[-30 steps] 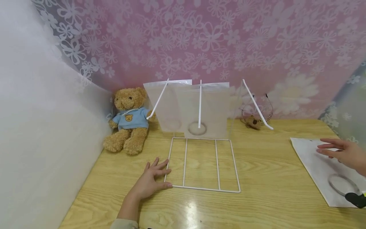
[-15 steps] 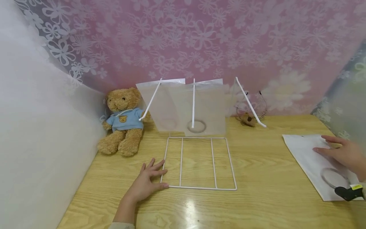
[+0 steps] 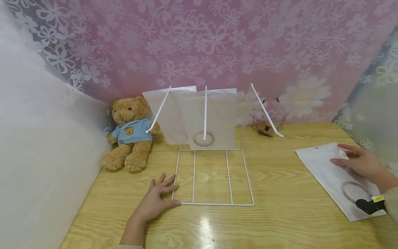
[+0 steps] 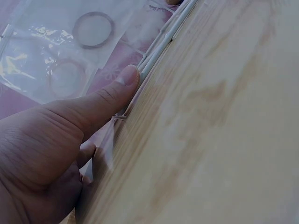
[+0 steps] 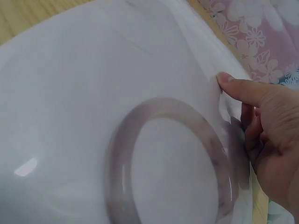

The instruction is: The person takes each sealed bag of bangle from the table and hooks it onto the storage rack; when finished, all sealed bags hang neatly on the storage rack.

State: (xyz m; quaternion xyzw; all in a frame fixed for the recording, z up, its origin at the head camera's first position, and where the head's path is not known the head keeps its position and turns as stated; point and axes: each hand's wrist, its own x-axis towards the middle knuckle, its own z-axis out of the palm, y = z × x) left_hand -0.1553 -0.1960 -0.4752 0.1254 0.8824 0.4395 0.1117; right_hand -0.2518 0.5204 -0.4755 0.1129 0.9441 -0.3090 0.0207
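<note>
A white wire display rack with three arms stands mid-table. My left hand rests on the front left corner of its base, fingers spread, thumb lying against the front wire. At the far right, my right hand pinches the edge of a clear-fronted white plastic bag. The right wrist view shows the thumb over that bag's edge and the other fingers partly hidden beneath. Inside it lies a greyish ring, like a bangle. Similar bags hang at the rack's left arm and middle arm.
A teddy bear in a blue top sits left of the rack. Behind the right arm lies a headband with a brown animal head. A pink flowered curtain closes off the back; a white sheet hangs at left.
My right hand has come down from above the bag and taken hold of its edge. The left hand stays on the rack. The head view has turned slightly right.
</note>
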